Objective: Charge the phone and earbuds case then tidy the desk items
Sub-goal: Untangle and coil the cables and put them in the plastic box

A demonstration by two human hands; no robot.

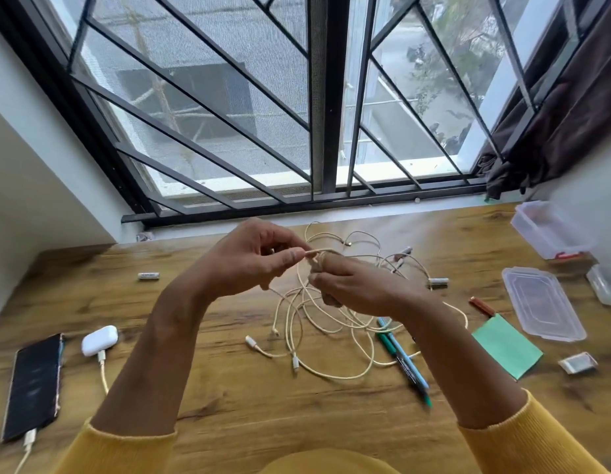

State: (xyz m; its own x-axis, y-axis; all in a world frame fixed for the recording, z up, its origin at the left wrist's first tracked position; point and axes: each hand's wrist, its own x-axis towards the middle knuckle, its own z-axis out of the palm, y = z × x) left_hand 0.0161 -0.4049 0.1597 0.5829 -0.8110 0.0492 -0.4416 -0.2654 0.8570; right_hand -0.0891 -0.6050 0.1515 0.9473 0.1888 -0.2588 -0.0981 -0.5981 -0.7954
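A tangle of cream cables (331, 323) lies in the middle of the wooden desk (228, 398). My left hand (252, 258) pinches a strand of it between thumb and forefinger, raised above the desk. My right hand (351, 285) grips the same cable, which is wound round its fingers. At the near left lies a black phone (34, 388) with a white plug in its bottom end. Beside it sits a white earbuds case (99, 340) with a cream cable plugged in.
Two pens (404, 362), blue and green, lie right of the tangle, then a green paper pad (507, 350) and a small white box (577, 363). A clear lid (541, 302) and clear containers (550, 230) sit far right. Batteries (148, 276) lie about. The barred window (317, 97) is behind.
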